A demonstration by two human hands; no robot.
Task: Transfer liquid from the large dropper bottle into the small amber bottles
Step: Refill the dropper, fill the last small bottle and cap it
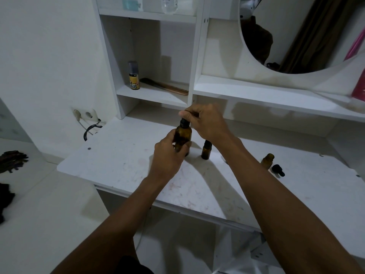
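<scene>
My left hand [167,155] grips the large amber glass dropper bottle [182,136] upright on the white desk [118,155]; my right hand [205,122] pinches its black dropper cap [184,122].

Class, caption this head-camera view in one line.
Left hand grips the large amber bottle, right hand pinches its black dropper cap; a capped small bottle and an open small bottle sit nearby.

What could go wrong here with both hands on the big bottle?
Your right hand pinches the cap of the large dropper bottle, with its forearm passing close by the capped small bottle: drawing back could knock it down. The uncapped small bottle stands beside that forearm; a bump might tip it.
</scene>
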